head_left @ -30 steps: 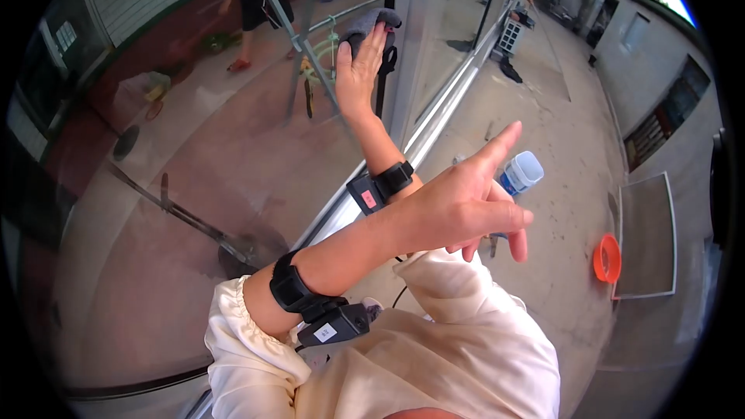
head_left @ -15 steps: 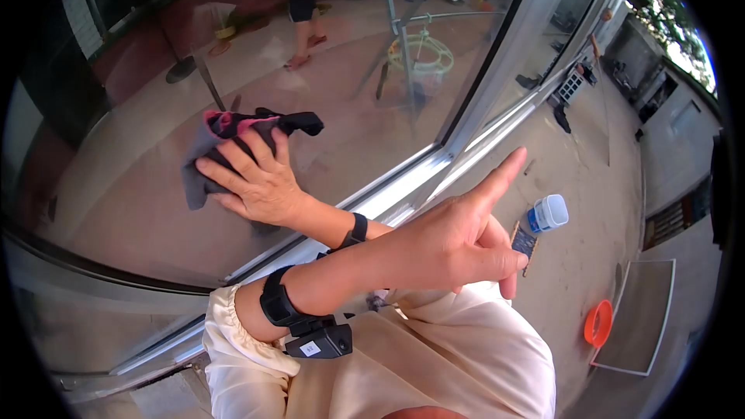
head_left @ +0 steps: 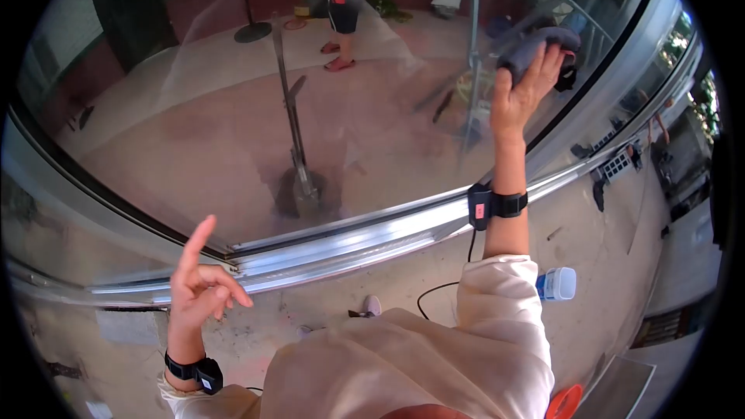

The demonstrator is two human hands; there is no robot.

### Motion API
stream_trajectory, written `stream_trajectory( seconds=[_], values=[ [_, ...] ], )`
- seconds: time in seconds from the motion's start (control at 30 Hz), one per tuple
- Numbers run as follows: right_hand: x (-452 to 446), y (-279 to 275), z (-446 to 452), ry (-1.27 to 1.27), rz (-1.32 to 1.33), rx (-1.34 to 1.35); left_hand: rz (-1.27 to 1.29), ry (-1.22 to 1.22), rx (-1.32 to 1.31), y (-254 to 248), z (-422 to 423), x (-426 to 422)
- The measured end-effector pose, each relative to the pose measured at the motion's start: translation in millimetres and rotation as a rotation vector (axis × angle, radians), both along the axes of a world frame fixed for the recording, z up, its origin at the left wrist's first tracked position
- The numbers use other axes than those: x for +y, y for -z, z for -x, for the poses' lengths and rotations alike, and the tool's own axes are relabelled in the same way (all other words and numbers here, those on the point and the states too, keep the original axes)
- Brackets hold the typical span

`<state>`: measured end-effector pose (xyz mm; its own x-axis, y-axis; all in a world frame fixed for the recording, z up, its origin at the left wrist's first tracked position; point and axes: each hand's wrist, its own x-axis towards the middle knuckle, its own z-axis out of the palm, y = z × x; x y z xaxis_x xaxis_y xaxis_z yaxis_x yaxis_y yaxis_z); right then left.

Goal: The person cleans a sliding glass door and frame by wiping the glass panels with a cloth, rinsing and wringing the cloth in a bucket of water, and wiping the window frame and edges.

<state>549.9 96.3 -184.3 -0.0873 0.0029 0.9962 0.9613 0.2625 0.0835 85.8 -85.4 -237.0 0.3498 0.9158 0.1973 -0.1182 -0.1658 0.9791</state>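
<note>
My right hand is raised at the upper right, pressing a dark grey cloth with pink and black parts against a large window pane. The fingers lie over the cloth, close to the pane's right-hand frame. On the left, my left hand hangs in front of the lower frame corner with nothing in it. Its index finger points up and the other fingers are loosely bent. Both wrists wear black straps with small devices.
A silver metal sill runs along the pane's bottom. A white-and-blue bucket and an orange basin stand on the ground at right. Through or in the glass appear a person and a dark pole.
My right hand has carried the cloth across the glass from left to upper right. My left hand has swung from right to left, so my arms are no longer crossed.
</note>
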Motion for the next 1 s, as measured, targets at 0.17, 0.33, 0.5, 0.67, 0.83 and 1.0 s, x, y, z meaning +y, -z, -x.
stream_trajectory(
  seconds=[0.17, 0.33, 0.5, 0.67, 0.83, 1.0],
  values=[
    [19, -12, -94, -0.064, -0.025, 0.393, -0.769, -0.947, 0.345, 24, 36, -18],
    [23, -12, -44, 0.022, -0.046, 0.486, -1.034, -1.364, 0.909, -8, 55, -21],
    [-17, -20, 145, 0.023, 0.02, 0.131, -1.185, -1.294, 0.853, -14, 65, -7],
    [-34, -21, 310, -0.383, 0.027, -0.133, -1.197, -1.172, 0.721, -8, 72, 3],
    [-48, 12, 391, -0.484, 0.006, -0.319, -1.232, -1.139, 0.677, -12, 65, 1],
    [-56, 93, 395, -0.639, 0.135, -0.514, -1.164, -0.749, 0.407, -7, 24, -6]
  ],
)
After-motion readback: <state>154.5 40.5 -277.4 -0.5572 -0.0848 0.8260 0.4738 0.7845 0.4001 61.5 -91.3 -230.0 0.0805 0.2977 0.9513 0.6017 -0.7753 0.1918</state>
